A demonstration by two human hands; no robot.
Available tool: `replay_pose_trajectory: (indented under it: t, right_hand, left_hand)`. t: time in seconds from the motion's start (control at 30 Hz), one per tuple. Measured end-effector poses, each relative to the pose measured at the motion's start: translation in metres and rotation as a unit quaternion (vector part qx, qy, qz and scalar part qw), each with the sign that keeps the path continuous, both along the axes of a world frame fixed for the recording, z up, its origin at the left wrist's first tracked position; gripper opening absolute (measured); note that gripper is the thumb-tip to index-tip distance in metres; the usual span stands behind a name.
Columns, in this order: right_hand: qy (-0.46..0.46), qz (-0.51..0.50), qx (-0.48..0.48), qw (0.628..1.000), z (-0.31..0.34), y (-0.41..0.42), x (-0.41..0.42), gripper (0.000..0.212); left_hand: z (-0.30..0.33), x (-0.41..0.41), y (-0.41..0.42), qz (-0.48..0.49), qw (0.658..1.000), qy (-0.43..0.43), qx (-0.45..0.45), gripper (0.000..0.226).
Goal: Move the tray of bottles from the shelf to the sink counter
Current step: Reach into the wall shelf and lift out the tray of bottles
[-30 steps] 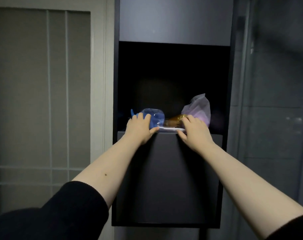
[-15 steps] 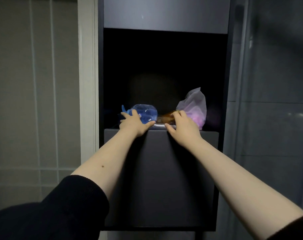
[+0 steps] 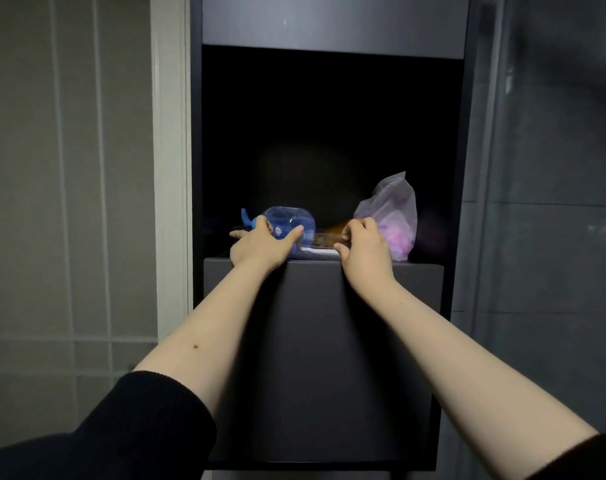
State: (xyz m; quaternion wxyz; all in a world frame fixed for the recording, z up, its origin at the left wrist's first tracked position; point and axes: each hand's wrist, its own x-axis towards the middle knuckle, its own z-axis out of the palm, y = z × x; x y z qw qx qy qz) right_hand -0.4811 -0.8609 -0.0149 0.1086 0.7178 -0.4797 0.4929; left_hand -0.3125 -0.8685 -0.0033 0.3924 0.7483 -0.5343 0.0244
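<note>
Clear tray (image 3: 317, 251), bottles lying loose: left hand (image 3: 260, 245) and right hand (image 3: 363, 249) are gripping its front rim. Advising a level, slow draw off the shelf (image 3: 422, 264).

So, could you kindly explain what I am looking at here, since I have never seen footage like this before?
There is no machine: a person wears a camera on the head, so you see their own bare arms reaching forward. The left hand and right hand are at the front of a tray on a dark shelf. On the tray lie a clear blue bottle and something amber, partly hidden. A pale plastic bag with pink contents sits on the right. Whether the fingers actually grip the tray is hard to tell.
</note>
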Motion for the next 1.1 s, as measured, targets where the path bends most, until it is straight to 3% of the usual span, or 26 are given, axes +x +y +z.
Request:
replay_pose_trajectory:
  t: [0.27, 0.43, 0.8, 0.97, 1.1]
  right_hand:
    - [-0.082, 0.056, 0.018, 0.995, 0.005, 0.010, -0.002, 0.020]
    - [-0.092, 0.051, 0.007, 0.994, 0.010, 0.023, -0.003, 0.016]
    - [-0.028, -0.006, -0.056, 0.998, 0.003, 0.054, -0.004, 0.021]
    - [0.051, -0.026, -0.071, 0.996, -0.006, 0.055, -0.006, 0.043]
    - [0.116, -0.043, -0.091, 0.988, -0.011, 0.053, -0.003, 0.057]
  left_hand:
    - [-0.002, -0.001, 0.008, -0.018, 0.998, 0.008, -0.060, 0.054]
    - [-0.002, -0.003, 0.016, -0.037, 0.993, 0.034, -0.106, 0.051]
    - [-0.006, 0.001, 0.021, -0.060, 0.987, 0.049, -0.140, 0.046]
    - [-0.007, 0.001, 0.026, -0.065, 0.988, 0.037, -0.137, 0.049]
    - [-0.003, 0.001, 0.031, -0.095, 0.980, 0.076, -0.156, 0.059]
